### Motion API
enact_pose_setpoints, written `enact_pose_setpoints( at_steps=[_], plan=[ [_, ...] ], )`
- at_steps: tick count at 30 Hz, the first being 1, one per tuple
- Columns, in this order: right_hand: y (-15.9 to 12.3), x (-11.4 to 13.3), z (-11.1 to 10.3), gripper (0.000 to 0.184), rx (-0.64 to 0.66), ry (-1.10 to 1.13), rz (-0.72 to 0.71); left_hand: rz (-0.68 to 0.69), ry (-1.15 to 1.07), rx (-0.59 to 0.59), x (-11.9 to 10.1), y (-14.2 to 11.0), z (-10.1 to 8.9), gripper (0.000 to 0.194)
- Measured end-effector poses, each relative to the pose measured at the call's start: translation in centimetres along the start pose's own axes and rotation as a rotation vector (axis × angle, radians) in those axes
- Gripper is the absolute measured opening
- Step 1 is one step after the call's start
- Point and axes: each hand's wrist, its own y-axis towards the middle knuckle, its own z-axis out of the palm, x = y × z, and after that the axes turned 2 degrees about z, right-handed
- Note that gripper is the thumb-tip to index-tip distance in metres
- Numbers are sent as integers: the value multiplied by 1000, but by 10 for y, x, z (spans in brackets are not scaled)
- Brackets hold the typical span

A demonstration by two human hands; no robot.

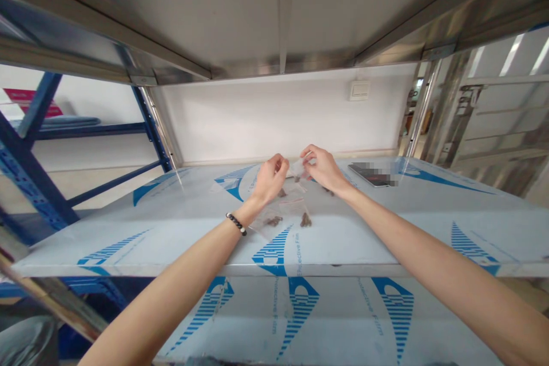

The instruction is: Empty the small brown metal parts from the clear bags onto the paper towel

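Near the back of the film-covered shelf, both hands are raised around a small clear plastic bag [297, 169]. My left hand [271, 176] has its fingers curled in a pinch at the bag's left edge. Thumb and fingers of my right hand [322, 168] close on the bag's right side. A little brown content shows low in the bag. In front lie more clear bags with small brown pieces: one bag with brown pieces [273, 221] at the left, another brown cluster [306, 219] to its right. Further brown pieces [282, 193] sit partly hidden by my left hand.
A dark flat device [372, 175], partly blurred out, lies right of my hands. The metal shelf above [240, 17] hangs low overhead. A white wall with a switch [359, 90] closes off the back. Blue racking [34, 171] stands at the left, and a lower shelf [343, 320] is underneath.
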Motion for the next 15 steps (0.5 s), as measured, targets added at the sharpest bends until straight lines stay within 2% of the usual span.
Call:
enact_pose_setpoints(
  at_steps=[3,6,8,9,12,15],
  plan=[
    [2,0,-7,29,-4,274,99,-250,-313,16,10,2,1,18],
    [1,2,-10,35,2,400,132,-475,-681,211,15,0,3,22],
    [0,1,-9,39,14,429,136,-516,-843,316,16,-1,4,20],
    [-1,1,-8,42,27,436,140,-527,-882,327,15,-2,4,17],
    [0,-3,-8,54,44,438,178,-560,-914,262,15,-1,3,11],
    [1,-6,-11,61,2,431,245,-541,-888,200,17,0,2,7]
  ],
)
